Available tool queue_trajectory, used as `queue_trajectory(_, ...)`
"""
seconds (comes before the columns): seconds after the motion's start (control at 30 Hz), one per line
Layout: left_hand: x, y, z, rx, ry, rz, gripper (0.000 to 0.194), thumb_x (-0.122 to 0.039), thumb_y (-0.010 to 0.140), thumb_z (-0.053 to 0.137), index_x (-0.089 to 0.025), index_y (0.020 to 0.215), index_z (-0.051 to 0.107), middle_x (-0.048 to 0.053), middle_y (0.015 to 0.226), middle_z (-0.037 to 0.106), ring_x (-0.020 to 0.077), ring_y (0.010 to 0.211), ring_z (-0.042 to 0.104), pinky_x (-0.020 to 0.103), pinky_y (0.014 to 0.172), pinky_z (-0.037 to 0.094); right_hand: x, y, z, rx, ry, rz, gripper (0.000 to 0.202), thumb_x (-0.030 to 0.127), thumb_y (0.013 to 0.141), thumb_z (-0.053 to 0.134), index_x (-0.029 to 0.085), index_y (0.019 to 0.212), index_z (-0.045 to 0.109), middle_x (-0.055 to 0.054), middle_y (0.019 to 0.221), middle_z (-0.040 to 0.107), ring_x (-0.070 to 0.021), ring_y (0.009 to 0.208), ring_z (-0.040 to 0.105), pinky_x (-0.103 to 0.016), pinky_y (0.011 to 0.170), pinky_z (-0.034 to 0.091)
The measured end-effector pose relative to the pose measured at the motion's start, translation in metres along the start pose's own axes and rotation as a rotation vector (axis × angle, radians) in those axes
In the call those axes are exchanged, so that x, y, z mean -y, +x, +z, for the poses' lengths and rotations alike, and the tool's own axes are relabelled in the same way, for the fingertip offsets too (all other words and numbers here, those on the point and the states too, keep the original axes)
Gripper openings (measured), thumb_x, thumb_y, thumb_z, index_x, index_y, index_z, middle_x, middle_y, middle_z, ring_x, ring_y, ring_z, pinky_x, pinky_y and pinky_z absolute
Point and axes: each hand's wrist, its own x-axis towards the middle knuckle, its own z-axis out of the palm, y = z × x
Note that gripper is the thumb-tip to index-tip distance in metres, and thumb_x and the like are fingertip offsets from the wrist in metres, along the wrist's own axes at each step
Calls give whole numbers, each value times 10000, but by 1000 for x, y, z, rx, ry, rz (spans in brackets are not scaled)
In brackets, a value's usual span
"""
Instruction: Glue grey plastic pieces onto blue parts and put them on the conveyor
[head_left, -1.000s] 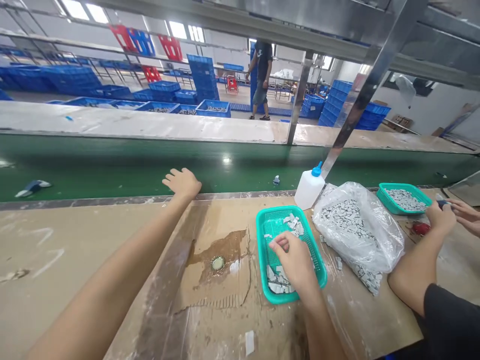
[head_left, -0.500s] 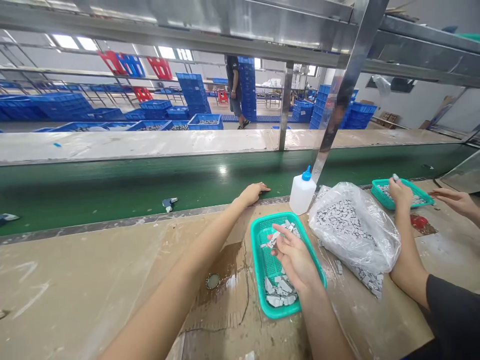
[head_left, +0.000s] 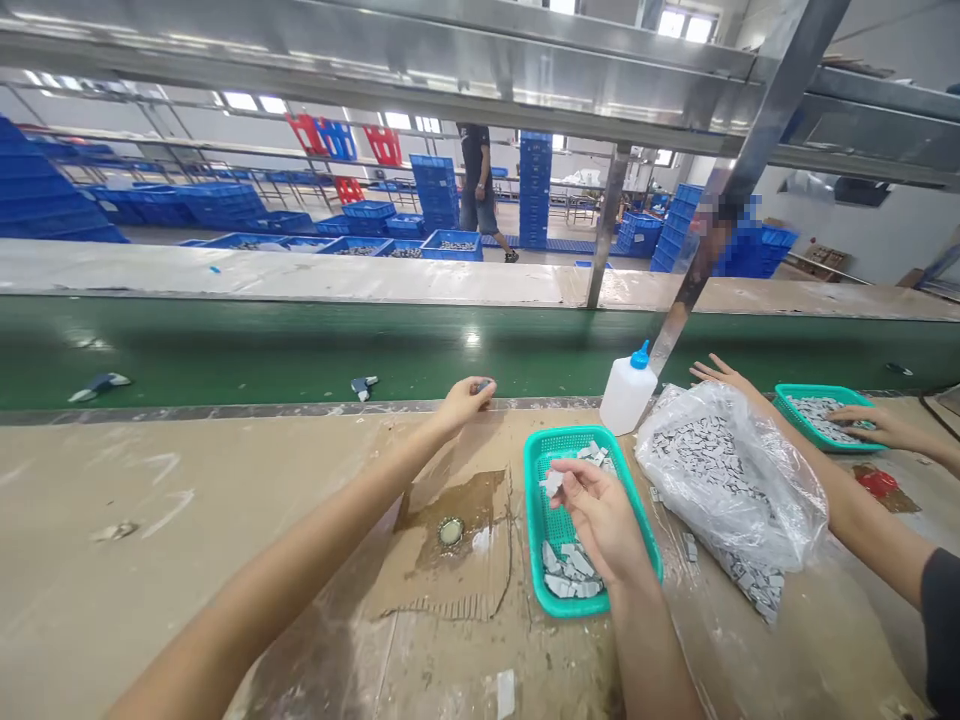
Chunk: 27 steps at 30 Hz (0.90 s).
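The nearer teal basket (head_left: 553,525) looks from here like perforated plastic, with a smooth, milky plastic bottle (head_left: 627,396) just behind it, a glossy, crinkled clear-film bag (head_left: 780,500) to its right, rough torn cardboard (head_left: 450,580) to its left, and a sleek, shiny green belt (head_left: 315,345) beyond it.

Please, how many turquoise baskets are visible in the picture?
2. The nearer basket is under the person's right hand, left of the plastic bag; the farther basket stands at the right, with a co-worker's hand over it.

the left hand (head_left: 463,403), spread open earlier, now holds a dark piece (head_left: 482,386).
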Motion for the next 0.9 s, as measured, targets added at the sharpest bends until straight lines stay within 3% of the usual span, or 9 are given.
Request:
queue_trajectory(0.07,4,-35,-16,29,-183,-83,265,-339,884,614,-82,937,649,57,783,588,153,703,575,327,774,512,-2,-3,3,72,-64,29,402,456,634,871,207,932,766,-4,740,656,-120,662,604,-256,671,509)
queue_trajectory(0.2,12,-101,-45,23,-479,-208,201,-254,814,711,-86,921,681,81,822,637,143,750,622,275,782,538,-15,-9,15,174,-239,77,417,464,668,846,196,977,764,-10,706,658,-126,623,605,-263,640,510)
queue_trajectory(0.27,17,-126,-57,-4,-587,-247,189,-202,787,740,-101,940,693,83,829,658,145,784,648,256,784,549,-26,-13,23,198,-345,77,395,499,709,802,187,951,773,-24,687,658,-136,586,591,-269,575,499)
queue_trajectory(0.37,25,-151,-68,-62,-705,-270,183,-163,737,789,-126,896,707,74,824,682,138,775,660,232,751,563,-43,-20,35,209,-540,-43,298,468,757,763,218,916,794,-61,808,683,-175,711,628,-274,597,504)
queue_trajectory(0.47,33,-164,-76,-107,-789,-272,227,-160,675,843,-130,866,722,63,796,695,134,724,655,220,692,566,-55,-27,42,215,-764,-184,178,371,817,711,260,927,797,-61,896,696,-182,800,646,-273,670,511)
queue_trajectory(0.67,35,-174,-86,-107,-933,-281,282,-137,637,855,-122,900,753,87,911,739,178,842,692,270,825,568,-62,-35,46,196,-995,-141,252,367,941,541,220,1019,730,-48,867,709,-159,661,665,-286,665,530)
queue_trajectory(0.9,41,-175,-86,-1,-1005,-225,203,-130,684,821,-92,866,740,77,796,721,150,766,672,289,838,529,-66,-32,55,105,-1313,-355,261,380,938,559,201,1046,716,-103,1062,700,-233,1012,646,-381,897,516)
